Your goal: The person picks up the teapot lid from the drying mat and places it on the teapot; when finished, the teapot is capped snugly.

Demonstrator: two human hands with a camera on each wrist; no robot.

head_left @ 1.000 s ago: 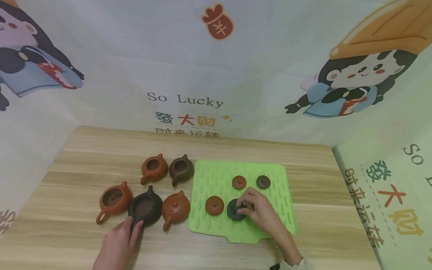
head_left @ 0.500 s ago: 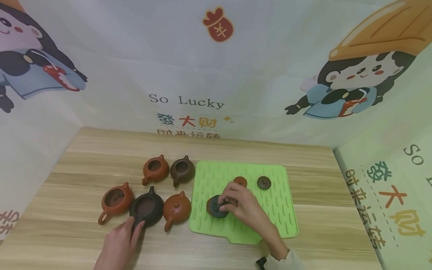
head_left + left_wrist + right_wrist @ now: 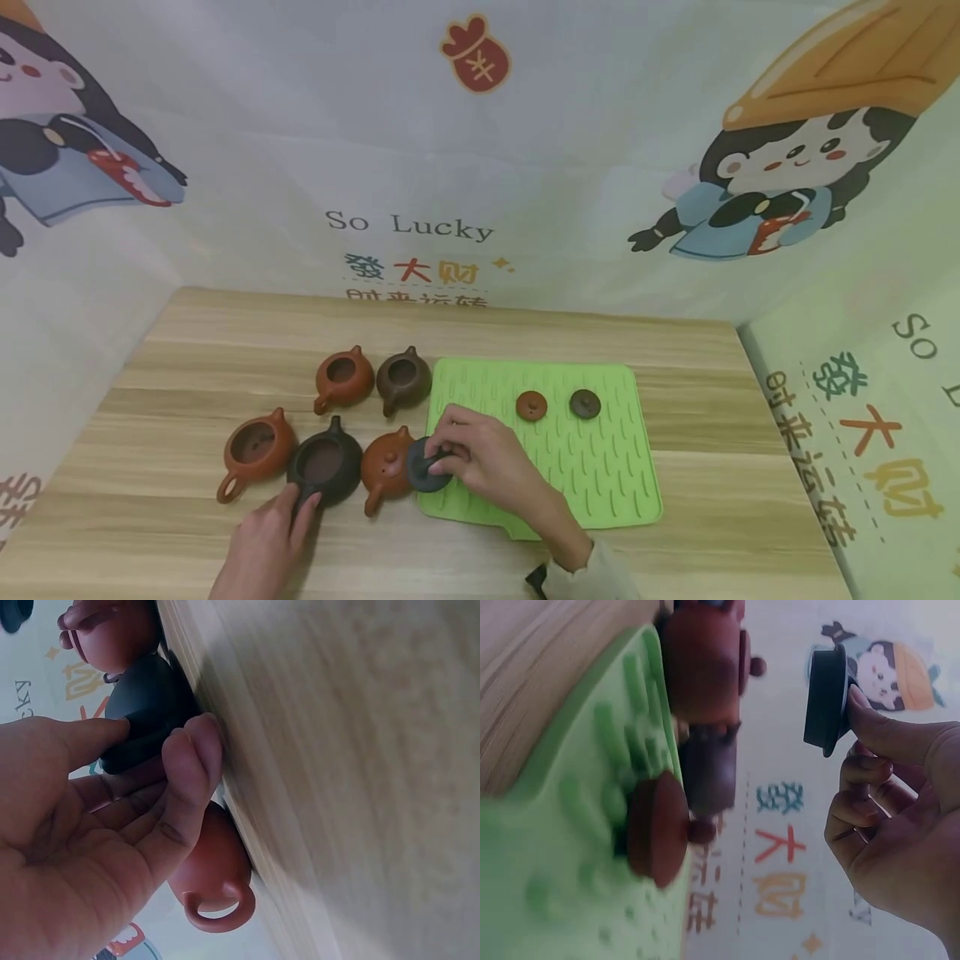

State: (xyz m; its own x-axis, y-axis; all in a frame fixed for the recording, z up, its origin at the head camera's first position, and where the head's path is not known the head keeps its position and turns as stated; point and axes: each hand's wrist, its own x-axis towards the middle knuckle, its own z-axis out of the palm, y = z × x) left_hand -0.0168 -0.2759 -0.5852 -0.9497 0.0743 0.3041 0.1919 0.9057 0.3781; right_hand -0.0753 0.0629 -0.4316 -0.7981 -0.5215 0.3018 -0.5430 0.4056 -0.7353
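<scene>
My left hand (image 3: pixel 262 537) holds the black teapot (image 3: pixel 322 467) by its handle; the pot stands lidless on the table. In the left wrist view, thumb and fingers of the left hand (image 3: pixel 112 802) close on that handle. My right hand (image 3: pixel 487 458) pinches a black lid (image 3: pixel 426 468) by its knob, at the mat's left edge beside the lidded reddish teapot (image 3: pixel 392 465). In the right wrist view the lid (image 3: pixel 825 701) is raised well clear of the mat. A reddish lid (image 3: pixel 656 829) lies on the mat there; the right hand hides it in the head view.
A lidless reddish teapot (image 3: pixel 258 448) stands left of the black one. Behind are a smaller reddish teapot (image 3: pixel 345 377) and a dark brown one (image 3: pixel 403 379), both lidless. The green mat (image 3: pixel 592 492) also carries a small reddish lid (image 3: pixel 531 406) and a dark brown lid (image 3: pixel 585 404).
My right hand has lifted the black lid off the mat and carried it left, over the larger reddish lid, to the lidded teapot. The left hand has stayed on the black teapot's handle.
</scene>
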